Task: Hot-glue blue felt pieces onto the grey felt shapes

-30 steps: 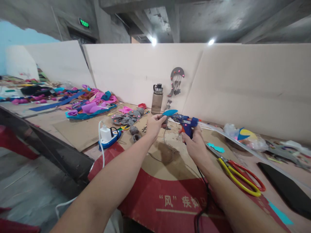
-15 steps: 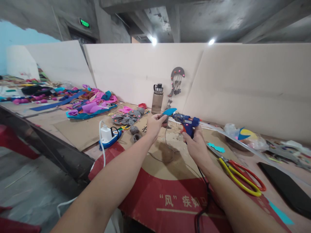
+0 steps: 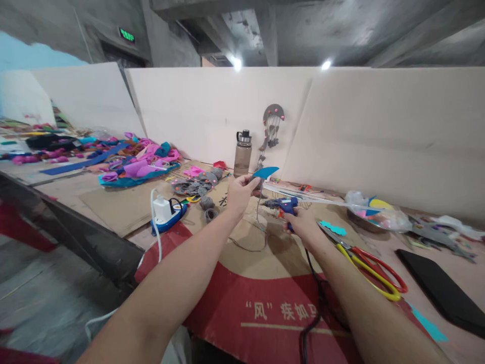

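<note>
A: Condition of left hand (image 3: pixel 241 194)?

B: Closed, pinching blue piece (image 3: pixel 267 172) between thumb and fingers, in front of bottle (image 3: pixel 243 156). Grey cord (image 3: pixel 252 250) trailing below, across cardboard (image 3: pixel 250 268).

A: And right hand (image 3: pixel 303 226)?

B: Wrapped around handle of blue glue gun (image 3: pixel 286 203). Nozzle pointing left, lower than blue piece and apart from it. Cannot tell whether gun touching cardboard.

A: Nearby items?

B: Noted right of gun: teal scrap (image 3: pixel 333 227) beside scissors (image 3: pixel 375 268) with red and yellow handles, then black phone (image 3: pixel 439 283). Noted left of left hand: grey yarn ball (image 3: pixel 206 202).
</note>
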Available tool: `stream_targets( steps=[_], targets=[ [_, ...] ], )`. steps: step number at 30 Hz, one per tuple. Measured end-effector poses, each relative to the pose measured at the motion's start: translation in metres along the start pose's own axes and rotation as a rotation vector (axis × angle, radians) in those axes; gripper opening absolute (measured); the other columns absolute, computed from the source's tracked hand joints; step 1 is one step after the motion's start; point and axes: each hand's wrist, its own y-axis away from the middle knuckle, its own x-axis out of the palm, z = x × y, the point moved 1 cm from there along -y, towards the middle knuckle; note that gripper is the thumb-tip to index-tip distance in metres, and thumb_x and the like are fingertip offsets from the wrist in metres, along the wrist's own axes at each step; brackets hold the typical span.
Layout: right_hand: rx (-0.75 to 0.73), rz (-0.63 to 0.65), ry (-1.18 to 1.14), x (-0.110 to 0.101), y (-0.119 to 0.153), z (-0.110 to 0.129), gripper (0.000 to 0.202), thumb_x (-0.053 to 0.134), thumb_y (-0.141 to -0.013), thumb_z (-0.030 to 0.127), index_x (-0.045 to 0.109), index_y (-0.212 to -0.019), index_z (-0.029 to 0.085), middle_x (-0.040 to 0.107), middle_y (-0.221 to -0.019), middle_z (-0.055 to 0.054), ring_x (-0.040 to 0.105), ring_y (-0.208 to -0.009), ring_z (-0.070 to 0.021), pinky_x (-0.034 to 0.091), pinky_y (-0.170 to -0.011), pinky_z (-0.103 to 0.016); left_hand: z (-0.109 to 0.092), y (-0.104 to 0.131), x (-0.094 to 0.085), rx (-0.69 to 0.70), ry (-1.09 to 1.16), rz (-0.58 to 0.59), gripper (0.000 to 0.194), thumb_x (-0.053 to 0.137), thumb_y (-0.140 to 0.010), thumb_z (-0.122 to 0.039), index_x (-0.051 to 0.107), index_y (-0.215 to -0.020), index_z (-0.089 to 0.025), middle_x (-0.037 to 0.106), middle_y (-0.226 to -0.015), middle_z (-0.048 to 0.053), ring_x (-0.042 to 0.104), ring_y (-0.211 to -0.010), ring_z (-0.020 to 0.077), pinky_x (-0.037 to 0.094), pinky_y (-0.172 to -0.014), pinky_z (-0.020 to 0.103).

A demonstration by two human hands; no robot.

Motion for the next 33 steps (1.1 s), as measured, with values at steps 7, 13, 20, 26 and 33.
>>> stream_targets(
  steps=[7, 13, 20, 26, 33],
  targets=[
    [-0.159, -0.243, 0.144, -0.009, 0.006, 0.010, 0.017, 0.066, -0.075, 0.033, 0.060, -0.084, 0.020, 0.067, -0.095, -0.013, 0.063, -0.102, -0.0313, 0.045, -0.096, -0.048, -0.009, 0.015, 0.009, 0.381, -0.469, 0.035, 0.015, 0.069, -0.082, -0.027, 0.072, -0.090, -0.016, 0.071, -0.082, 0.003, 0.065, -0.074, 0.0131, 0.053, -0.072, 0.026],
    [-0.148, 0.059, -0.873, 0.006, 0.031, 0.053, 0.053, 0.081, -0.060, 0.035, 0.048, -0.099, 0.027, 0.069, -0.102, -0.002, 0.067, -0.092, -0.0183, 0.051, -0.088, -0.037, -0.011, 0.029, 0.018, 0.548, -0.696, 0.140, 0.015, 0.066, -0.085, -0.025, 0.073, -0.096, -0.018, 0.075, -0.095, 0.007, 0.068, -0.088, 0.0170, 0.052, -0.081, 0.028],
    [-0.026, 0.090, -0.914, -0.002, 0.044, 0.068, 0.045, 0.084, -0.059, 0.042, 0.052, -0.084, 0.023, 0.047, -0.061, 0.011, 0.037, -0.048, -0.0059, 0.035, -0.047, -0.021, -0.004, 0.029, 0.022, 0.251, -0.493, 0.134, 0.020, 0.068, -0.082, -0.033, 0.073, -0.092, -0.016, 0.073, -0.085, 0.004, 0.065, -0.077, 0.0149, 0.053, -0.075, 0.027],
    [-0.194, -0.204, -0.602, -0.010, 0.031, 0.054, 0.024, 0.070, -0.073, 0.042, 0.059, -0.079, 0.021, 0.047, -0.063, 0.006, 0.037, -0.054, -0.0091, 0.030, -0.049, -0.024, 0.003, 0.026, 0.023, -0.080, -0.164, 0.235, 0.028, 0.077, -0.072, -0.037, 0.071, -0.085, -0.013, 0.071, -0.081, 0.004, 0.065, -0.072, 0.0132, 0.055, -0.067, 0.026],
    [-0.235, -0.334, -0.509, -0.013, 0.025, 0.046, 0.023, 0.068, -0.076, 0.043, 0.061, -0.080, 0.021, 0.052, -0.066, 0.003, 0.044, -0.059, -0.0126, 0.036, -0.057, -0.028, -0.001, 0.031, 0.027, -0.169, -0.041, 0.242, 0.027, 0.081, -0.067, -0.033, 0.070, -0.080, -0.012, 0.070, -0.080, 0.005, 0.066, -0.071, 0.0120, 0.054, -0.063, 0.023]
  ],
)
